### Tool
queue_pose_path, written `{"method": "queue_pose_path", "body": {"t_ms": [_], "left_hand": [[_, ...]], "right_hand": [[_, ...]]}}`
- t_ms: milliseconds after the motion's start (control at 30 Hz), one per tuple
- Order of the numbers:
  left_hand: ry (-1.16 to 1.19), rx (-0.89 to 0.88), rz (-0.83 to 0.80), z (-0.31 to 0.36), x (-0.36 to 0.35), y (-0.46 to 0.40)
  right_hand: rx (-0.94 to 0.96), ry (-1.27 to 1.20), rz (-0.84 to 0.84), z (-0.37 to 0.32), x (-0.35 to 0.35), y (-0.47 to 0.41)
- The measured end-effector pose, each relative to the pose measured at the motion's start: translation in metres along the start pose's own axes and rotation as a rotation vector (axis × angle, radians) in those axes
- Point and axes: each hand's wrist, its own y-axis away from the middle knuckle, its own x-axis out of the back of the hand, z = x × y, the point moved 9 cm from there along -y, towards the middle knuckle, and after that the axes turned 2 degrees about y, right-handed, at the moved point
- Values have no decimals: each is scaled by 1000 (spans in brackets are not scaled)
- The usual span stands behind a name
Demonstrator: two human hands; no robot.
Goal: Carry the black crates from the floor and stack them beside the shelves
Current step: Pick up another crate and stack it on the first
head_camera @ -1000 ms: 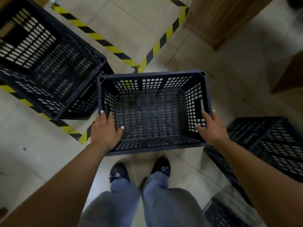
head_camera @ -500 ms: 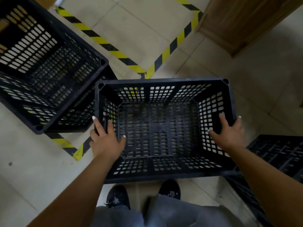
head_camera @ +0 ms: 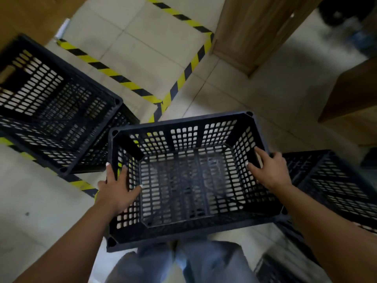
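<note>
Pale floor tiles (head_camera: 142, 64) crossed by hazard tape (head_camera: 122, 78) lie below a black crate (head_camera: 183, 231), gripped at opposite side walls by the left hand (head_camera: 115, 193) and right hand (head_camera: 271, 170); it is best kept level and carried clear of the stacked crates (head_camera: 51, 111).

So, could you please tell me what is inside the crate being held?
Nothing shows inside the held crate except each hand's thumb, left hand and right hand; its slotted bottom is bare. The near wall hides a strip.

Left hand (head_camera: 116, 193) and right hand (head_camera: 271, 172) grip the black crate's (head_camera: 183, 231) side walls.
</note>
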Motion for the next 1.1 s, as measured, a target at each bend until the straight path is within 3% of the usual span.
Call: {"method": "queue_pose_path", "body": {"t_ms": [233, 567, 867, 1100], "left_hand": [[38, 16, 36, -15, 53, 83], [31, -2, 175, -23, 178, 177], [157, -33, 330, -59, 279, 192], [124, -53, 309, -119, 335, 171]], "right_hand": [[83, 179, -68, -9, 75, 73], [144, 156, -37, -44, 182, 155], [216, 101, 56, -112, 243, 176], [204, 23, 118, -190, 238, 203]]}}
